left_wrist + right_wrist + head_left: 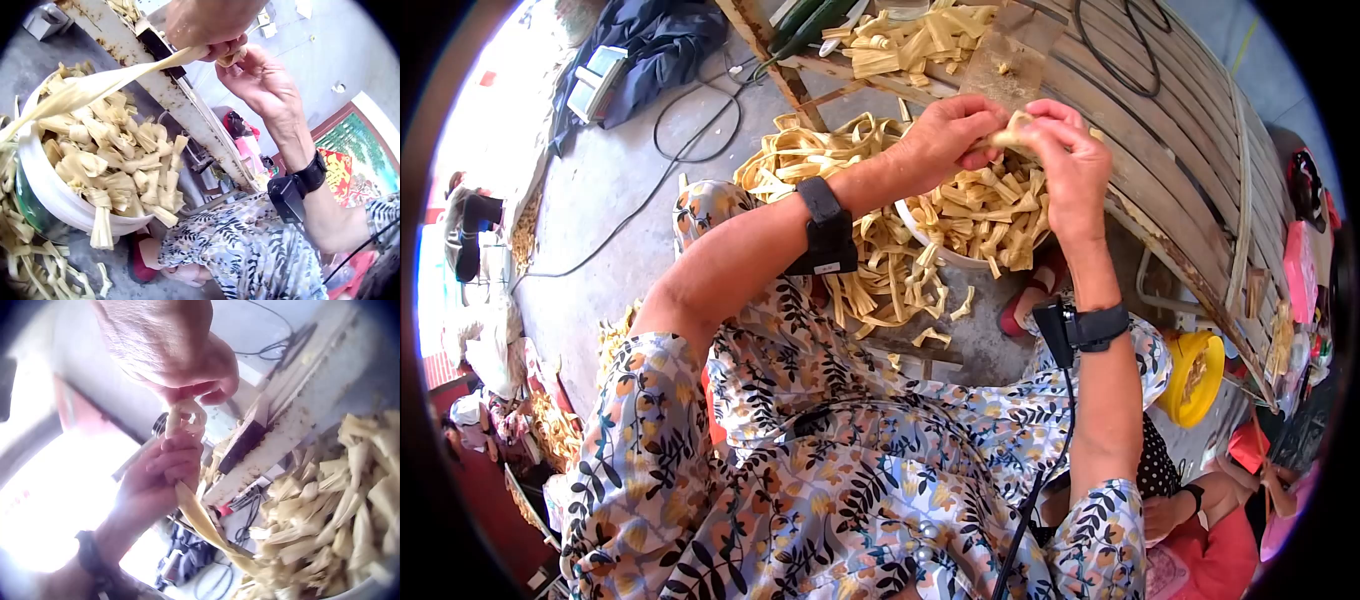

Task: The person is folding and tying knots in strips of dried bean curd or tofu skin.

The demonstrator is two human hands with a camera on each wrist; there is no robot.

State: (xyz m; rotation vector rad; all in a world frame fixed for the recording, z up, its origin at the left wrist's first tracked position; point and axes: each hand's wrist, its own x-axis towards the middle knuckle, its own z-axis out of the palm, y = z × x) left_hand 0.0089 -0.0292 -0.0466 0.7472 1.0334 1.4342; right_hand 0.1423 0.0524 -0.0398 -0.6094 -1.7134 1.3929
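Note:
Between both hands is a pale yellow strip [94, 87], bent into a small loop [186, 419] at its end. My left hand [948, 138] pinches the strip just below the loop, and its long tail hangs down past that hand in the right wrist view. My right hand [1078, 160] holds the loop's other side with thumb and fingers curled; in the left wrist view this right hand [265, 84] touches the looped end. Beneath the hands stands a white bucket [34, 169] filled with short knotted pieces [990, 215].
A slatted bench [1190, 170] with a rusty edge runs along the right, carrying more strips [920, 40]. Long strips [800, 150] lie heaped left of the bucket. A yellow bucket [1195, 385] stands at the right, near another person's arm [1220, 492]. A cable [635, 210] crosses the floor.

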